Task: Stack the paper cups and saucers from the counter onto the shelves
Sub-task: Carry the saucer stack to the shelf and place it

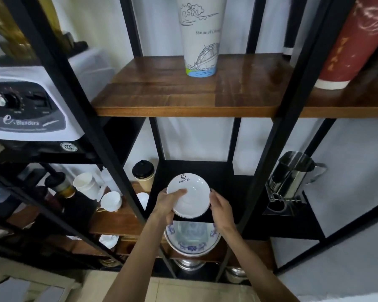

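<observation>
1. We note a round white ceramic saucer [189, 195], black logo printed near its far rim, tilted, held above the black shelf board [223, 171].
2. We see a tall stack of white paper cups [200, 35] with line drawings, upright on the wooden shelf [162, 94] above.

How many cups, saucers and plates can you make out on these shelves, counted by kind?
Paper cup stacks: 3 (white sketch-printed, red, plain white)
Lidded takeaway cup: 1
White china teacups: 2
White saucer held in both hands: 1
Blue-patterned plate: 1
Total: 8
</observation>
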{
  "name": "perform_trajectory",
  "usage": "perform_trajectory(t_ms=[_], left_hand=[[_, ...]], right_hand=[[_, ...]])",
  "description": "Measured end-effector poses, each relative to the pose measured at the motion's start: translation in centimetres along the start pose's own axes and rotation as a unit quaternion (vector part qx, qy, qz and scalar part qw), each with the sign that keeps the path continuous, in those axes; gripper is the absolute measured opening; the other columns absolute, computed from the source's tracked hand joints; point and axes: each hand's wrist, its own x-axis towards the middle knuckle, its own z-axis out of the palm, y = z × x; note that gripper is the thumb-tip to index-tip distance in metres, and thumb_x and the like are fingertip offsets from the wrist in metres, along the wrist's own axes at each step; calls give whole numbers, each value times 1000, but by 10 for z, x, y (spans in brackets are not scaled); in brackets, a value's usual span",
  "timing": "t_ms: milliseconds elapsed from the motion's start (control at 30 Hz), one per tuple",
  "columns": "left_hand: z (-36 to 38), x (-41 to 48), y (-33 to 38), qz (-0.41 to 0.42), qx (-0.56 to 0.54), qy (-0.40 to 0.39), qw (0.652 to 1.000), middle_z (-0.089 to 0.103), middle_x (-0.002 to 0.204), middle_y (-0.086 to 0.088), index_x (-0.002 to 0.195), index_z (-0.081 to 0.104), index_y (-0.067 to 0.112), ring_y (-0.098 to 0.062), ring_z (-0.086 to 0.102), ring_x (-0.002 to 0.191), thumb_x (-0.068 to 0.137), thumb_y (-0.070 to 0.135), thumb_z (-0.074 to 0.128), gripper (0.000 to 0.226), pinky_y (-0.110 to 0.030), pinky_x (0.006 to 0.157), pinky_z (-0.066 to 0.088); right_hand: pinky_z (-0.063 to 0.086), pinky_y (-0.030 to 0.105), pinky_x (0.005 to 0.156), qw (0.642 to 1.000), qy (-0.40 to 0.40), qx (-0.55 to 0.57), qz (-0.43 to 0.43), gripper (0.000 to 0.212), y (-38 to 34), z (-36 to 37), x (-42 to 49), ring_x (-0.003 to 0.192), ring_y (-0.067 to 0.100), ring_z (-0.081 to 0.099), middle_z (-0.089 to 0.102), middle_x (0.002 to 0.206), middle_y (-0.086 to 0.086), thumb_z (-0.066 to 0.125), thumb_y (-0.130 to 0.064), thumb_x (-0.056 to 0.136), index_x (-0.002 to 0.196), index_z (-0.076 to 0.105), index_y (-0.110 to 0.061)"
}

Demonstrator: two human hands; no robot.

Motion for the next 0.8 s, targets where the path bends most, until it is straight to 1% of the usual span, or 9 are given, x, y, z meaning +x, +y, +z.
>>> perform_trajectory(t_ms=[67, 100, 200, 267, 367, 433, 533, 667, 800], left_hand=[[7, 17, 3, -5, 7, -18, 1000, 74, 109, -14, 118, 66, 8, -33, 70, 101, 71, 12, 81, 49, -42, 82, 60], [10, 25, 5, -11, 12, -26, 1000, 73, 111, -15, 118, 65, 8, -34, 69, 101, 72, 10, 80, 48, -42, 83, 59], [18, 45, 11, -27, 29, -32, 999, 72, 108, -17, 120, 64, 3, -33, 69, 97, 75, 3, 77, 46, -39, 80, 58], [23, 56, 16, -20, 52, -30, 998, 71, 107, -19, 120, 63, -1, -34, 68, 92, 75, 0, 75, 47, -39, 80, 57], [28, 68, 25, 10, 107, -23, 994, 70, 112, -21, 119, 62, -1, -35, 68, 96, 73, 2, 77, 48, -42, 86, 57], [30, 75, 30, 27, 152, -14, 988, 69, 116, -20, 119, 62, 0, -36, 68, 102, 71, 5, 79, 51, -45, 92, 57], [30, 81, 32, 52, 225, 11, 973, 67, 120, -16, 122, 60, 2, -32, 67, 104, 71, 12, 80, 56, -42, 94, 56], [31, 86, 31, 71, 286, 25, 955, 57, 133, -16, 132, 54, 6, -33, 60, 116, 72, 21, 80, 68, -45, 100, 52], [34, 87, 31, 78, 395, 42, 914, 49, 138, -18, 137, 50, 8, -33, 52, 124, 77, 37, 75, 72, -41, 107, 45]], right_hand=[[53, 43, 96, 999, 24, 24, 42, 33, -6, 0, 14, 103, 23, 66, 72, 105, 8, 48, -34, 94, 103, 72, -13], [54, 42, 89, 997, 33, 34, 59, 33, -7, 0, 20, 95, 25, 67, 72, 94, 10, 49, -31, 92, 93, 71, -6], [55, 45, 78, 992, 69, 52, 96, 37, -9, 4, 35, 80, 21, 58, 63, 80, 8, 52, -24, 88, 90, 64, 10], [54, 44, 76, 987, 96, 72, 110, 37, -10, 8, 42, 78, 21, 56, 61, 80, 10, 55, -21, 86, 93, 64, 14], [53, 51, 90, 981, 117, 80, 130, 36, -13, 11, 52, 81, 25, 60, 65, 84, 14, 55, -21, 87, 92, 67, 12], [53, 54, 93, 981, 115, 78, 133, 33, -14, 12, 55, 87, 29, 66, 70, 89, 17, 54, -22, 88, 88, 70, 6], [55, 50, 94, 982, 115, 71, 130, 29, -16, 14, 56, 97, 32, 69, 73, 99, 18, 53, -25, 90, 83, 72, -5], [52, 55, 95, 982, 120, 76, 124, 40, -18, 15, 60, 105, 39, 66, 70, 107, 24, 51, -28, 89, 95, 68, 8], [52, 53, 97, 982, 118, 79, 121, 39, -18, 16, 64, 105, 39, 66, 71, 106, 24, 52, -28, 88, 95, 71, 5]])
